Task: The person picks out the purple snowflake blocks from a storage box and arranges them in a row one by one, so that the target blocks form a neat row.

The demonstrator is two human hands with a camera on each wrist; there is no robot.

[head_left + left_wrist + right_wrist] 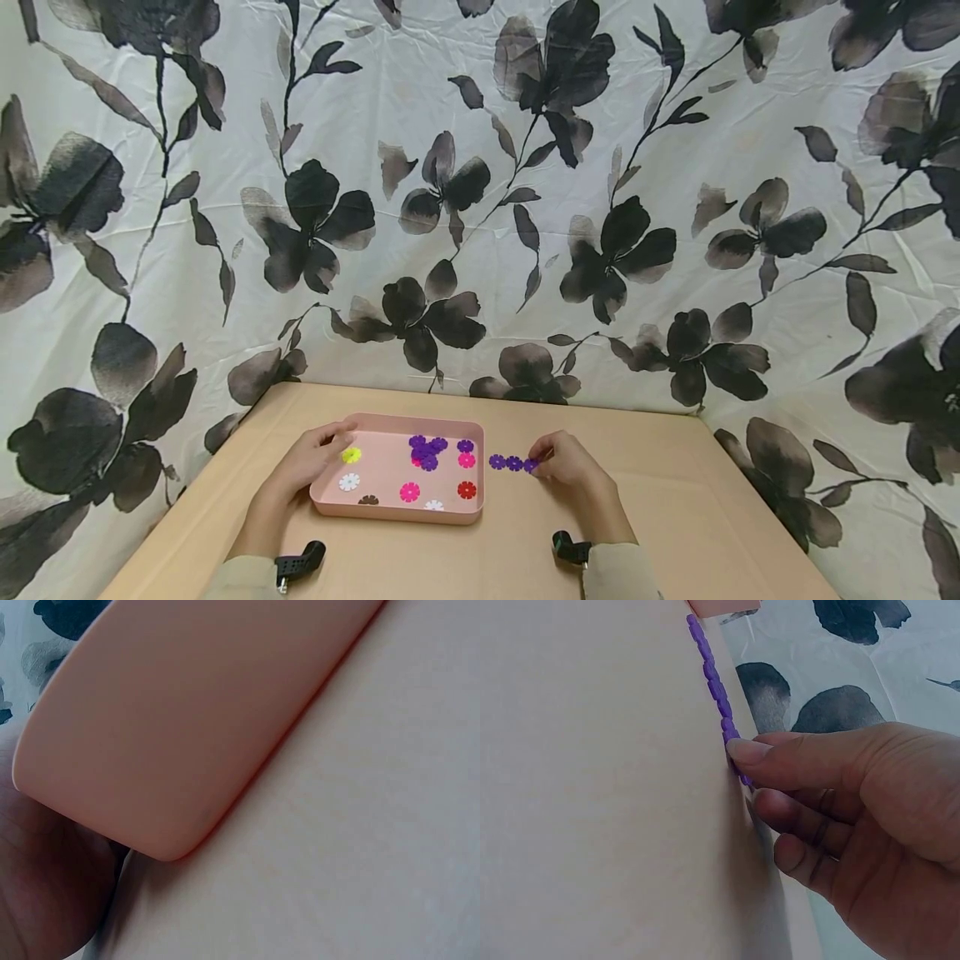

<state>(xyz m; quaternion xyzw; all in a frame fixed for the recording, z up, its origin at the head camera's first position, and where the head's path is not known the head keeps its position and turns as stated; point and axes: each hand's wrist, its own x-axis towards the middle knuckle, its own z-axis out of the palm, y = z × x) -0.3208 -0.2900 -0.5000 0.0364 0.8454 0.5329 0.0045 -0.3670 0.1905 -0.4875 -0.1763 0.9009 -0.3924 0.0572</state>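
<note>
My left hand (311, 457) holds the left side of a pink tray (397, 513), its fingers over the rim. In the left wrist view the tray's outer wall (180, 727) fills much of the frame, with the palm beside its corner. To the right of the tray, my right hand (576, 468) pinches the right end of a short row of purple flower-shaped pieces (513, 463). The right wrist view shows this purple row (714, 686) edge-on, joined in a line, the end piece between thumb and forefinger. Inside the tray lies a cluster of purple flower pieces (429, 455).
Other flower pieces lie spread in the tray: a yellow one (351, 455), a white one (349, 482), a pink one (409, 492), a red one (467, 490) and a brown one (368, 500). The light wooden table (690, 508) meets a flower-patterned cloth (525, 250) behind.
</note>
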